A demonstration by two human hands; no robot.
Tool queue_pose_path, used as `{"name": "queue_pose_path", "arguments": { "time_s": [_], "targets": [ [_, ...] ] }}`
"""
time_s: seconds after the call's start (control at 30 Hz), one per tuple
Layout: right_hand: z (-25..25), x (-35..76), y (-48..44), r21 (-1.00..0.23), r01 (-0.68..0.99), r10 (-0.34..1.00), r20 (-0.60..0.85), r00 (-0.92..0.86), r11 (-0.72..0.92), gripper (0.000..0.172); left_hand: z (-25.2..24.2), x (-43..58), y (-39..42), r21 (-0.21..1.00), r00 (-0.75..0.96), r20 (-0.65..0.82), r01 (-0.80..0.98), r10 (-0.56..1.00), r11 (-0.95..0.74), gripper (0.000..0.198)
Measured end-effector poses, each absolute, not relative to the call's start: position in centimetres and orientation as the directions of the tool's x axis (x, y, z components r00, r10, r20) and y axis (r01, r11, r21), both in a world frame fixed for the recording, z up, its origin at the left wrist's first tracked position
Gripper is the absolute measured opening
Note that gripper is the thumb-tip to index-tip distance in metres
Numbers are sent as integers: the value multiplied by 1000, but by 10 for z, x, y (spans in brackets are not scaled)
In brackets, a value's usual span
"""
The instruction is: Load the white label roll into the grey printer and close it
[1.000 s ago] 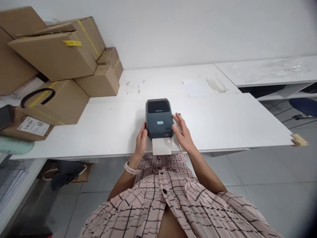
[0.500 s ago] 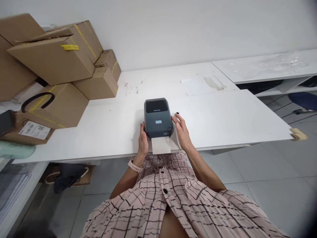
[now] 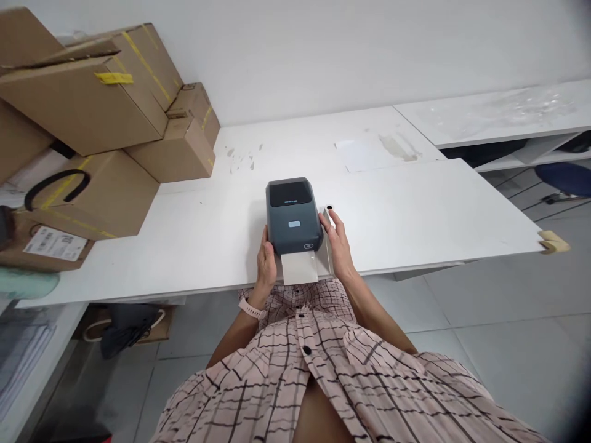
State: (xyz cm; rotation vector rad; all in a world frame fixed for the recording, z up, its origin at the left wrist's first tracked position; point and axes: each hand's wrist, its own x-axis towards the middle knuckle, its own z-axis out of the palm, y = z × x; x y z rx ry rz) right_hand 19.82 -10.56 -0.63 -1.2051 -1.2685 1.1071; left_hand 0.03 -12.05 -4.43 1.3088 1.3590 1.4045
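Between the left hand (image 3: 266, 263) and right hand (image 3: 339, 245) sits a dark printer (image 3: 294, 215).

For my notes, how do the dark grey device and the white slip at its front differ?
The dark grey device is bulky; the white slip is thin and flat. The device looks larger than the slip. The left hand touches the device but not the slip. Both lie between that hand and the right hand.

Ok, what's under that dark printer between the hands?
White tabletop shows around the printer, and a pale paper strip sticks out at its near edge. Whatever lies directly beneath the printer is covered.
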Motion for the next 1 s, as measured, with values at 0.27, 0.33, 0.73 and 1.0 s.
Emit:
{"name": "queue_pose_path", "arguments": {
  "time_s": [0.27,0.33,0.73,1.0],
  "targets": [
    [9,204,-104,-993,57,994,106,-16,107,81,-38,-1,-118,969,-257,163,226,953,-105,85],
    [16,206,-99,-987,69,989,143,-30,145,79,-28,-3,-114,966,-263,178,230,948,-118,84],
    [75,201,68,-902,142,904,378,-201,409,99,34,-31,30,751,-42,473,541,880,-378,74],
    [78,182,112,-864,264,898,375,-233,429,117,34,-31,77,846,2,330,444,944,-296,88]
  ]
}}
